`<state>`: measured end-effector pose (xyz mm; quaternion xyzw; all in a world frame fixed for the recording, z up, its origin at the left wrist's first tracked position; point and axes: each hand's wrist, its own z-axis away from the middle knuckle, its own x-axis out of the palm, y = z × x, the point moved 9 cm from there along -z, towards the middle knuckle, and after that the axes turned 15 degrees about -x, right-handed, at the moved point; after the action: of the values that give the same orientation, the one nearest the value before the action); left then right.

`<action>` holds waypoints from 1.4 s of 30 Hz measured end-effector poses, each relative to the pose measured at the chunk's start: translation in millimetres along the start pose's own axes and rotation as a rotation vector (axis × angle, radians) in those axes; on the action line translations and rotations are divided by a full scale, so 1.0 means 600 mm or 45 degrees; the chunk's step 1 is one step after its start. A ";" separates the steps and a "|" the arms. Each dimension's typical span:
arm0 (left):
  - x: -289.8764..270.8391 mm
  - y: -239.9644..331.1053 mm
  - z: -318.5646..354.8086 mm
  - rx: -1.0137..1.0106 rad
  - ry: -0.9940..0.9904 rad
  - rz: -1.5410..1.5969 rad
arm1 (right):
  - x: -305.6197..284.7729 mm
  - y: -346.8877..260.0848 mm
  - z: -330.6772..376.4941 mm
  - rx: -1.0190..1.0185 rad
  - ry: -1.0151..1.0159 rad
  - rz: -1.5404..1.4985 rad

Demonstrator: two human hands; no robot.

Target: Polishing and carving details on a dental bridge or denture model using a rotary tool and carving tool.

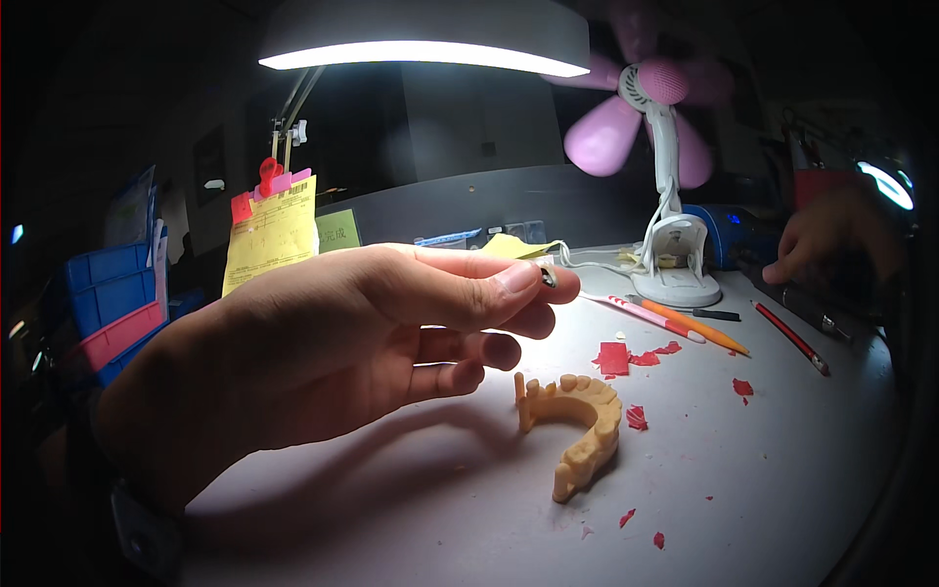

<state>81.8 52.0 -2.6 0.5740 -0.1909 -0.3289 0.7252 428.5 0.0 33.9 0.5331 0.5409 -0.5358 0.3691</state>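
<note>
My left hand [333, 333] reaches across the middle. Its thumb and index finger pinch a small dental crown [548, 277], pale with a dark metallic patch, while the other fingers curl loosely below. Beneath the fingertips, a tan dental arch model [599, 430] stands on the grey table. At the far right, in shadow, is my right hand [836, 235], fingers bent downward. Its fingertips are near the back end of a dark pen-shaped tool [810, 311]; whether they grip it is too dim to see.
Red wax pieces [613, 359] lie scattered beyond and right of the model. A toothbrush [650, 318], an orange pencil [699, 328] and a red-black pencil [790, 338] lie farther back. Behind them stands a pink fan [665, 176]. A lamp [425, 54] hangs overhead; blue bins [112, 284] stand left.
</note>
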 end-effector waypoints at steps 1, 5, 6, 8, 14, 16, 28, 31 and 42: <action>0.001 0.000 0.001 0.005 -0.015 0.001 | 0.003 0.007 -0.002 0.006 -0.009 -0.005; 0.009 0.002 0.001 0.053 -0.103 -0.067 | 0.002 0.031 -0.005 0.009 0.000 -0.159; 0.010 0.003 0.000 0.066 -0.118 -0.080 | -0.003 0.033 -0.006 -0.024 0.032 -0.270; 0.011 0.005 -0.001 0.094 -0.155 -0.113 | -0.010 0.023 -0.014 -0.165 0.126 -0.720; 0.011 -0.003 -0.006 0.080 -0.263 0.057 | -0.001 -0.175 0.000 -1.041 -0.421 -2.523; 0.017 -0.006 -0.009 0.076 -0.360 0.176 | 0.026 -0.226 0.010 -1.006 -0.465 -2.721; 0.027 -0.001 -0.012 0.215 -0.532 0.407 | 0.111 -0.276 0.021 -0.600 -0.162 -2.796; 0.025 0.000 -0.011 0.226 -0.539 0.422 | 0.112 -0.281 0.013 -0.760 -0.172 -2.803; 0.025 -0.013 -0.010 0.172 -0.591 0.486 | 0.140 -0.302 0.032 -0.417 -0.619 -2.993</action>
<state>94.3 45.0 -13.0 0.4840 -0.4773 -0.2957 0.6712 235.6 22.6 -16.5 -0.4511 0.6729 -0.5553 -0.1878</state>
